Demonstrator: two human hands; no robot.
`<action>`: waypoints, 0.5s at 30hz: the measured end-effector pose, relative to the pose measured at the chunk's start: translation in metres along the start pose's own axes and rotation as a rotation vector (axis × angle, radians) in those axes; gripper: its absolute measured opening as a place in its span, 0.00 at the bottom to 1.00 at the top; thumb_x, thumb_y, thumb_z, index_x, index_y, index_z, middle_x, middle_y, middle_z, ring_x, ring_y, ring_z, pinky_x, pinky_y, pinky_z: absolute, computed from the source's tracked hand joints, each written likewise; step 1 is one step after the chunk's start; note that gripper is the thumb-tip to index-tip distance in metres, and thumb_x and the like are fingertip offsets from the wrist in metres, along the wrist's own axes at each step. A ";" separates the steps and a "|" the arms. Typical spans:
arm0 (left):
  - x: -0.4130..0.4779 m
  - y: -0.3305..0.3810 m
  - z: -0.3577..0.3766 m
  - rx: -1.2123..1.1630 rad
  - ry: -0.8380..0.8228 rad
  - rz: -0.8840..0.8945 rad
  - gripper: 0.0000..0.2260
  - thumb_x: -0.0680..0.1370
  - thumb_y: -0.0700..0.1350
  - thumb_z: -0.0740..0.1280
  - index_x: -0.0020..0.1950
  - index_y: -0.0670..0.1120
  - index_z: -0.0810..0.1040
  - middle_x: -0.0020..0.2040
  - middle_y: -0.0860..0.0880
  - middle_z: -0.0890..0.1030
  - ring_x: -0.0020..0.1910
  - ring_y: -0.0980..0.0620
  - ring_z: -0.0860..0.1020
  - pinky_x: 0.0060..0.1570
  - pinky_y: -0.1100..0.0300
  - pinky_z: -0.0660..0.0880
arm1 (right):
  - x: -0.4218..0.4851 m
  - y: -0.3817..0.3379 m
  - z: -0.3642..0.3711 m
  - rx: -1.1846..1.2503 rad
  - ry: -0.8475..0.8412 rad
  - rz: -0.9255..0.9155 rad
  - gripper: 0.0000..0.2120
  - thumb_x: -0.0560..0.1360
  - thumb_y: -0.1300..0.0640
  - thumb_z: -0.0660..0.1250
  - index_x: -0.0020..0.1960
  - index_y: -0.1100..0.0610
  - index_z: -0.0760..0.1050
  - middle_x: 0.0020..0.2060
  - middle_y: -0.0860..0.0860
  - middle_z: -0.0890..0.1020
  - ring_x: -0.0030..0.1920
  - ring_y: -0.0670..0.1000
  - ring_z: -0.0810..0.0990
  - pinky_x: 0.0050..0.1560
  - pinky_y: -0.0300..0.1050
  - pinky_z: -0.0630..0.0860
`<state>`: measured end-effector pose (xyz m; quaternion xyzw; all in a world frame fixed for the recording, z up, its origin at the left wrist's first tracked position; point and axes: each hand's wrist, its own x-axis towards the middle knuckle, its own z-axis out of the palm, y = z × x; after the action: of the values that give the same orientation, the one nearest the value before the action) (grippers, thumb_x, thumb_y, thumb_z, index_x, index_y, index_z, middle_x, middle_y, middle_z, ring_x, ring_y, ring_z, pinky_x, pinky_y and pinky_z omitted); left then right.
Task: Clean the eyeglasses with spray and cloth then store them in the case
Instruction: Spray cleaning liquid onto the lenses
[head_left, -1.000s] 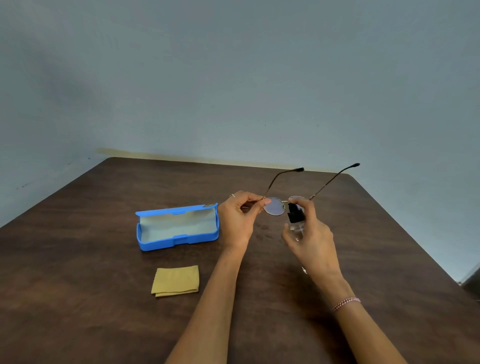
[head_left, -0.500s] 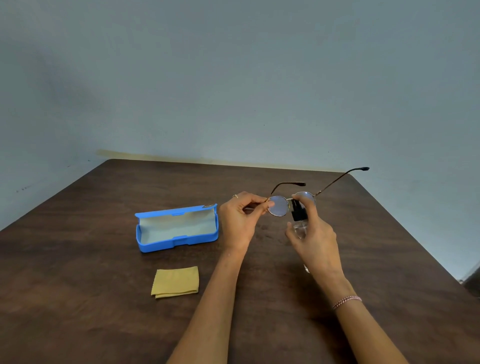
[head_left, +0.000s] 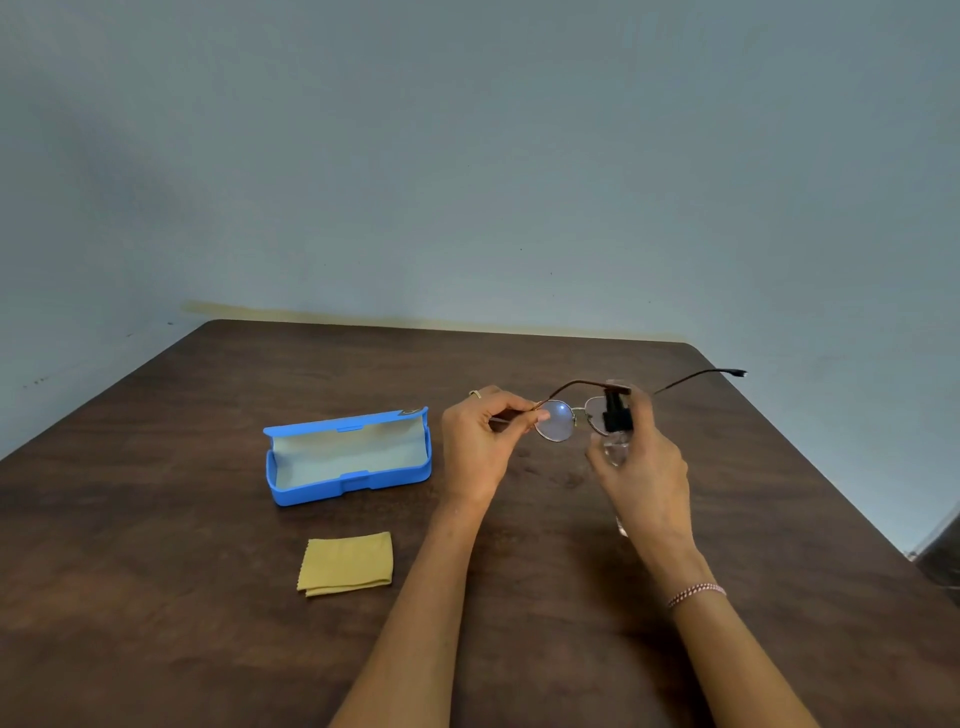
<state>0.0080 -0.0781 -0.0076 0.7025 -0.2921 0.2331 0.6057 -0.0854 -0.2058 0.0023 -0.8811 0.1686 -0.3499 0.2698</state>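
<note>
My left hand (head_left: 480, 441) pinches the left rim of thin metal round eyeglasses (head_left: 558, 422), held above the table with both temples unfolded and pointing away from me. My right hand (head_left: 644, 467) grips a small clear spray bottle (head_left: 615, 423) with a black nozzle, upright just in front of the right lens, index finger resting on top of the nozzle. A blue glasses case (head_left: 348, 457) lies open on the table to the left, its pale lining showing. A folded yellow cloth (head_left: 347, 564) lies nearer me, below the case.
The dark brown wooden table (head_left: 156, 571) ends at a pale wall behind and drops off along its right edge (head_left: 831, 493). A ring sits on my left hand and a beaded bracelet (head_left: 696, 592) on my right wrist.
The glasses tilted so their temples dropped lower and swung toward the right. The spray bottle stayed at the right lens; both hands shifted slightly right.
</note>
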 end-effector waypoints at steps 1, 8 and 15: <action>0.001 0.000 -0.001 0.001 0.015 -0.004 0.05 0.68 0.44 0.76 0.42 0.45 0.84 0.35 0.53 0.82 0.35 0.56 0.80 0.38 0.58 0.79 | 0.002 0.003 -0.002 0.008 0.012 0.023 0.26 0.73 0.58 0.67 0.66 0.43 0.61 0.47 0.49 0.82 0.43 0.54 0.82 0.40 0.45 0.74; 0.003 -0.001 -0.004 -0.001 0.058 -0.012 0.05 0.68 0.43 0.76 0.42 0.45 0.84 0.35 0.52 0.82 0.35 0.55 0.81 0.38 0.57 0.80 | 0.006 0.017 -0.009 0.011 0.001 0.068 0.24 0.74 0.59 0.66 0.65 0.45 0.62 0.43 0.49 0.81 0.38 0.50 0.78 0.41 0.44 0.72; 0.002 -0.002 -0.003 -0.008 0.018 -0.022 0.06 0.68 0.44 0.76 0.42 0.44 0.85 0.36 0.52 0.83 0.36 0.54 0.81 0.39 0.54 0.80 | 0.006 0.016 -0.008 0.003 0.004 0.038 0.24 0.73 0.59 0.67 0.64 0.44 0.62 0.43 0.46 0.79 0.37 0.49 0.78 0.41 0.45 0.74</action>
<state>0.0109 -0.0756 -0.0074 0.7012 -0.2800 0.2316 0.6134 -0.0882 -0.2241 0.0011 -0.8767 0.1852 -0.3468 0.2771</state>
